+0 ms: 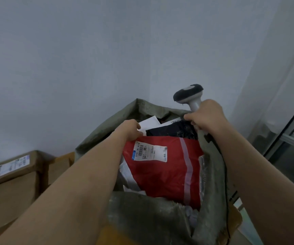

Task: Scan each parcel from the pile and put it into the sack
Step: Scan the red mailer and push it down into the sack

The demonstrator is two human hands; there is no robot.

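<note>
Head view into a grey-green woven sack (pixel 153 214) standing against a pale wall (pixel 72 59). The left hand (pixel 129 129) curls over the top edge of a red mailer bag (pixel 162 170), which lies uppermost in the sack with its white shipping label (pixel 149 153) facing up. The right hand (pixel 205 115) grips the handle of a grey barcode scanner (pixel 188 93), head upward, and pinches the sack's far rim. A black parcel (pixel 171 129) lies behind the red one. Cardboard boxes (pixel 17 174) stand at left.
</note>
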